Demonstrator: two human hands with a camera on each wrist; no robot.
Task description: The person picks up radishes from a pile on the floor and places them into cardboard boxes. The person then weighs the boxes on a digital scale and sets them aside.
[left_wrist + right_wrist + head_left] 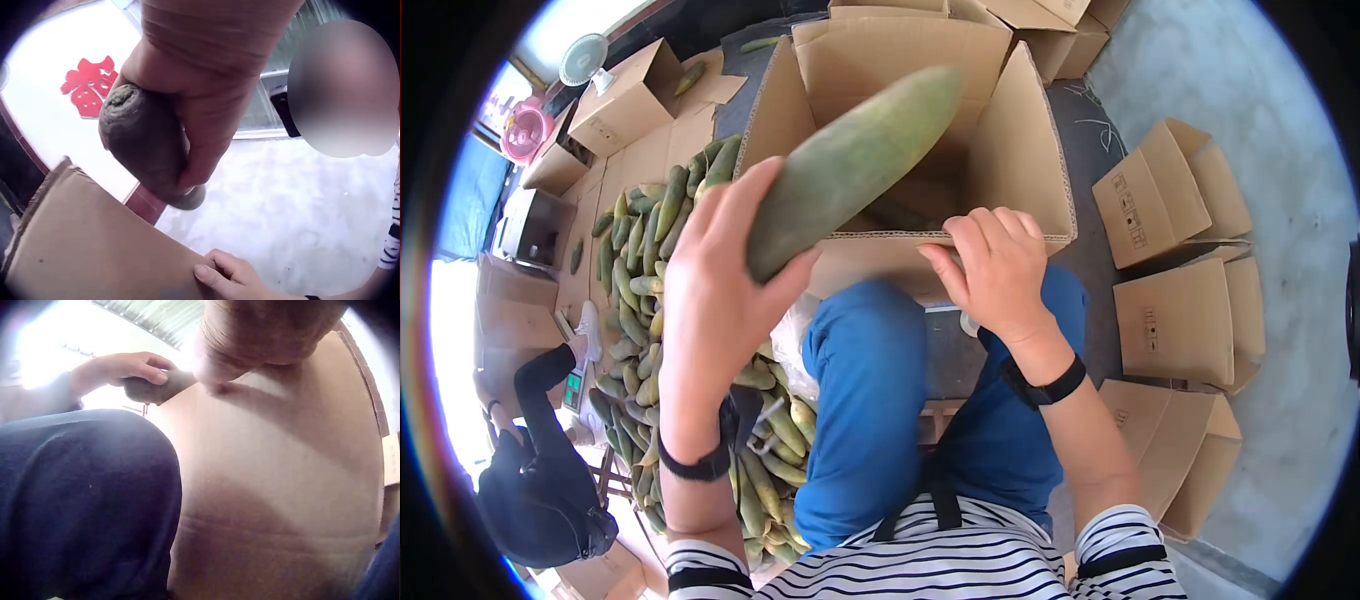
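In the head view a large green gourd-like vegetable (pixel 855 160) is gripped at its lower end by my left hand (pixel 720 270), its tip slanting up to the right over the open cardboard box (pixel 900 50). The left wrist view shows the vegetable (pixel 147 140) between the thumb and fingers of the left hand (pixel 200 75). My right hand (pixel 995 265) holds the near rim of the box, fingers bent over the edge. In the right wrist view the right hand (pixel 262 337) is at the top of the box wall (pixel 281 456). The box's floor is in shadow.
A long pile of similar vegetables (pixel 640 270) lies left of the box. Several cardboard boxes (pixel 1170 320) stand on the right floor. At the far left are a person in dark clothes (pixel 550 500), a fan (pixel 584 60) and a pink basin (pixel 525 130).
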